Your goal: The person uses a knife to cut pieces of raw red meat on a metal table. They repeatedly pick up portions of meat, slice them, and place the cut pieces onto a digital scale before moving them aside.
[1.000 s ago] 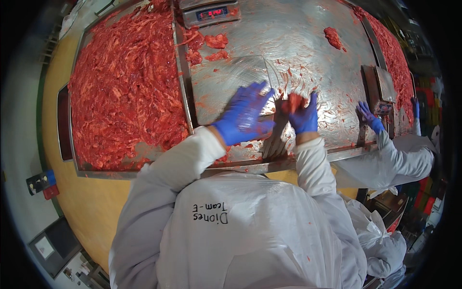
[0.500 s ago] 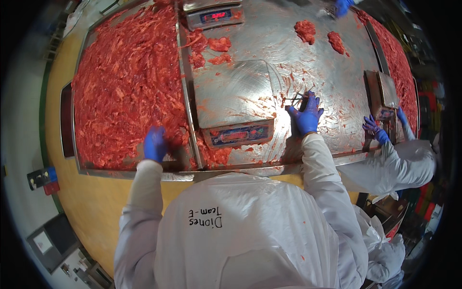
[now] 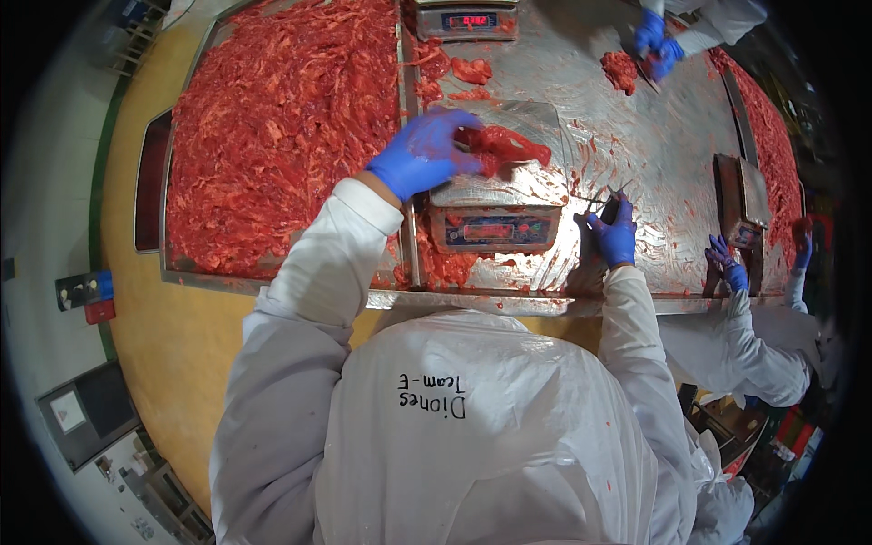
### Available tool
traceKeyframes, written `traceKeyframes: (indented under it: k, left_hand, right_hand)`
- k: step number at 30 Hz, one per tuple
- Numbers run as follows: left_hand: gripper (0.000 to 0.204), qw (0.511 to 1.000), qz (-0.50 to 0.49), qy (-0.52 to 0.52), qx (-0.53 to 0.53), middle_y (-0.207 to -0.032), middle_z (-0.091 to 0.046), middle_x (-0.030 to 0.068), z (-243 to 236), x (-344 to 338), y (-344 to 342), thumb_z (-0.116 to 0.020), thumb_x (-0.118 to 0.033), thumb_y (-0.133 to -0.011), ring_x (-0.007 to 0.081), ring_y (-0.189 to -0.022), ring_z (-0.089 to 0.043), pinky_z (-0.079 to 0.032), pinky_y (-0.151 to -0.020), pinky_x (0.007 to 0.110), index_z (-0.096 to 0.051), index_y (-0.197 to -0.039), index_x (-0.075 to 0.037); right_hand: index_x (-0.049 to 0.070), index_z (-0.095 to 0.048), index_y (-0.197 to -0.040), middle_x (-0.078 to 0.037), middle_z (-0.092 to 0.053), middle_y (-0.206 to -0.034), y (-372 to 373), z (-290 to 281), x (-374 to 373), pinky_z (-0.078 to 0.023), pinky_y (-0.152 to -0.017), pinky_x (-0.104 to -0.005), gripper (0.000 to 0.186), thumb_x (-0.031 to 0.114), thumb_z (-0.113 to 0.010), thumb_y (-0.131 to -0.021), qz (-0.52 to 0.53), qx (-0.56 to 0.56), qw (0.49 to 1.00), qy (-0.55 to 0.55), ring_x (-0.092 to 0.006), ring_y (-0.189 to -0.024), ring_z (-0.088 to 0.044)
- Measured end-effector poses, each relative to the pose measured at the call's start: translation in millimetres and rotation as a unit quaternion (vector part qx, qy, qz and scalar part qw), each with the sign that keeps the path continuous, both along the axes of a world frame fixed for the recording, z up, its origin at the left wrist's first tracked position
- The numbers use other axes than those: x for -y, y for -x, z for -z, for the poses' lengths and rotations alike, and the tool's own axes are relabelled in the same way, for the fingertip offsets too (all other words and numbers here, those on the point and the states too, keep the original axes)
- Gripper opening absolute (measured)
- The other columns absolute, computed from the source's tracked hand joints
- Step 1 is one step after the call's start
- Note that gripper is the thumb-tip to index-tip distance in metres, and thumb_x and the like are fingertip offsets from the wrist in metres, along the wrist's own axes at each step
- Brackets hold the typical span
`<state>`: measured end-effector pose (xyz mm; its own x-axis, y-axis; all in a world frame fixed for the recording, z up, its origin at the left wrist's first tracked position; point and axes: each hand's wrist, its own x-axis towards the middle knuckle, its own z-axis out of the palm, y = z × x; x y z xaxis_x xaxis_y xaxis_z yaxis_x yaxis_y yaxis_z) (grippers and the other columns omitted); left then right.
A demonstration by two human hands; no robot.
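Left hand (image 3: 422, 156) has moved from tray (image 3: 209, 282) to scale (image 3: 493, 232), gripping meat (image 3: 511, 147).

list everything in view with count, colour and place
steel table: one, silver, centre
near scale: one, silver, centre
far scale: one, silver, top centre
right scale: one, silver, right
piece of meat: one, red, above near scale
meat scraps: several, red, beside far scale
meat lump: one, red, upper right
left meat heap: one, red, left tray
right meat heap: one, red, far right
thin tool: one, dark, centre right, kind unclear
co-workers' gloved hands: four, blue, upper right and right
floor: one, yellow, left
apron: one, white, bottom centre
left hand: one, blue glove, holding piece of meat
right hand: one, blue glove, beside thin tool
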<state>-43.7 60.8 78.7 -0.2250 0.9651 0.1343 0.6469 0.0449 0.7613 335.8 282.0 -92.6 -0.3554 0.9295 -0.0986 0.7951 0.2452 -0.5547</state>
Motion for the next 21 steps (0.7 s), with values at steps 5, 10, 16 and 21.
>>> traceKeyframes:
  k: [5,10,16,21]
  left_hand:
    - [0.032,0.945,-0.132,0.279,-0.111,-0.113,-0.062,0.0237,95,116,11,-0.069,-0.009,-0.084,0.0441,-0.104,-0.062,-0.053,-0.093,0.050,-0.065,-0.116,-0.007]
    - [0.014,0.984,-0.021,0.113,-0.133,-0.093,-0.064,0.0232,138,176,7,-0.067,-0.015,-0.090,0.0449,-0.092,-0.063,-0.051,-0.081,0.053,-0.064,-0.101,-0.007]
    - [0.025,0.989,0.026,0.056,0.135,-0.096,-0.065,0.0224,17,45,8,-0.075,-0.021,-0.086,0.0430,-0.099,-0.063,-0.051,-0.087,0.049,-0.065,-0.101,-0.004]
    - [0.054,0.991,-0.065,-0.029,-0.109,-0.121,-0.065,0.0203,45,26,15,-0.080,-0.014,-0.080,0.0375,-0.114,-0.063,-0.048,-0.104,0.041,-0.064,-0.130,-0.006]
  right_hand:
    - [0.011,-0.042,-0.153,-0.015,-0.056,-0.146,-25,7,12,-0.043,-0.112,-0.0493,0.092,0.025,-0.088,-0.074,-0.024,-0.061,0.997,0.034,-0.0408,-0.135,-0.051]
    - [0.013,-0.045,-0.151,-0.014,-0.056,-0.145,-27,8,27,-0.043,-0.112,-0.0488,0.089,0.023,-0.088,-0.074,-0.025,-0.036,0.999,0.018,-0.0399,-0.133,-0.053]
    - [0.013,-0.047,-0.149,-0.015,-0.059,-0.141,-20,9,25,-0.045,-0.109,-0.0488,0.086,0.025,-0.088,-0.074,-0.013,-0.044,0.999,-0.007,-0.0385,-0.129,-0.056]
    - [0.009,-0.052,-0.146,-0.017,-0.067,-0.126,-20,-10,24,-0.052,-0.097,-0.0398,0.079,0.022,-0.088,-0.077,0.017,-0.070,0.992,0.103,-0.0295,-0.115,-0.065]
